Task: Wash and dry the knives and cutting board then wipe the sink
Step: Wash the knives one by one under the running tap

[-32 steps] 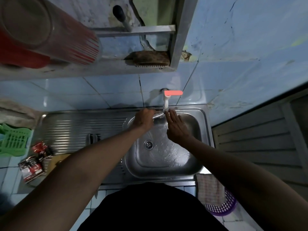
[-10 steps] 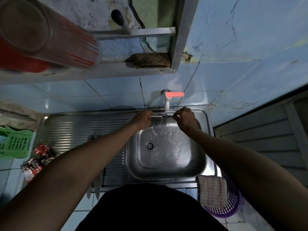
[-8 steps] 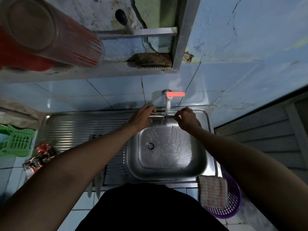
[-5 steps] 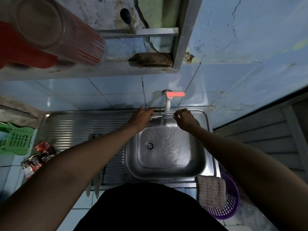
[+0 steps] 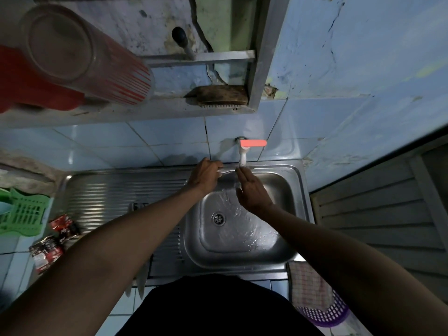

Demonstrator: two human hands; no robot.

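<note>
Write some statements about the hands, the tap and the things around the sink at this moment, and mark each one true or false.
1. The left hand grips a knife under the tap. True.
2. The right hand is a closed fist. False: its fingers are straight, at the blade.
3. The sink basin is dry. False: water runs over it.
4. A checked cloth lies on the purple basket. True.
5. The tap lever is blue. False: it is red.

pink-handled white tap (image 5: 243, 156), green basket (image 5: 23, 210), checked cloth (image 5: 308, 287), red-striped glass (image 5: 82, 53)
</note>
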